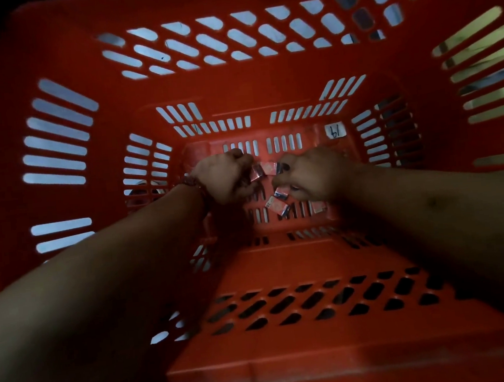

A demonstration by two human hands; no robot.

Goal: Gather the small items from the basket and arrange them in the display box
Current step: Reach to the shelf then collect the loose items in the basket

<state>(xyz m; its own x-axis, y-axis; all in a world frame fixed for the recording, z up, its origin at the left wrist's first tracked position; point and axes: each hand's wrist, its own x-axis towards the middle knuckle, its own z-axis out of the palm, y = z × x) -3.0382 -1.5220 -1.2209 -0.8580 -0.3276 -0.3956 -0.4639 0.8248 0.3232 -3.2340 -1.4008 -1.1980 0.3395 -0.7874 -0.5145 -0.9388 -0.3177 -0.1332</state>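
Basket: I see a red slotted basket (265, 77) surrounding both hands, which reach down to its floor.
Forearms: my view has both forearms (98, 265) coming in from the near edge and drawing close together at the bottom.
Left hand: the left hand (225, 178) is curled like a fist and grips pink packets (256, 173) on the side facing the right hand.
Right hand: the right hand (313, 173) has bent fingers and pinches a dark-ended packet (281, 192) at its fingertips.
Middle packet: the middle packet (270, 168) lies between the two hands, touching the right fingertips.
Loose packets: the loose packets (276, 206) rest on the floor, just below the right fingertips.
Label: a white label (335, 130) is beyond the right hand.
Bracelet: a bracelet (190, 182) is on the left wrist.
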